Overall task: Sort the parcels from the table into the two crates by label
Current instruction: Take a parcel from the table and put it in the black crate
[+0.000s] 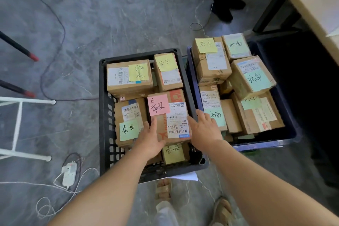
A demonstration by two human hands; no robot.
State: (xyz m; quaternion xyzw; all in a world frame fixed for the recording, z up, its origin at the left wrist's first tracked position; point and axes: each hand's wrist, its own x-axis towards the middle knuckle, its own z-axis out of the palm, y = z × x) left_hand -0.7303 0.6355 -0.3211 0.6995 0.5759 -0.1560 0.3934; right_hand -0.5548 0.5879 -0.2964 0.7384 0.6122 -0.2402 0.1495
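Observation:
A black slotted crate (105, 115) on the floor holds several cardboard parcels with yellow and green notes. To its right a blue crate (286, 130) holds several parcels with other notes. On top in the black crate lies a parcel with a pink note (172, 115). My left hand (149, 137) rests with straight fingers against its left side. At the parcel's right side, over the black crate's right rim, is my right hand (204, 128), fingers also straight. Both hands flank this parcel.
A pale table edge (311, 5) runs along the upper right, dark space beneath it. A power strip (69, 172) and cords lie on the grey floor at the lower left. White frame legs stand at the left. My sandalled feet are below the crates.

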